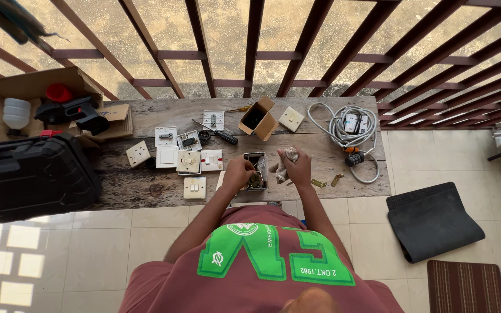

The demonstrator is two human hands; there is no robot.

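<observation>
A small metal switch box (255, 171), at the centre of the frame on the wooden surface (146, 188), is steadied by the left hand (238, 173), its grip closed on the box's near edge, while a crumpled cloth (285, 157) is clutched in the right hand (298, 168) just beside it. Wiping of the box appears to be in hand; the next move probably calls for the cloth to be pressed into the box while it is kept from sliding. The box looks dark, open-topped and tarnished, with white switch plates (188, 162) left of it.
</observation>
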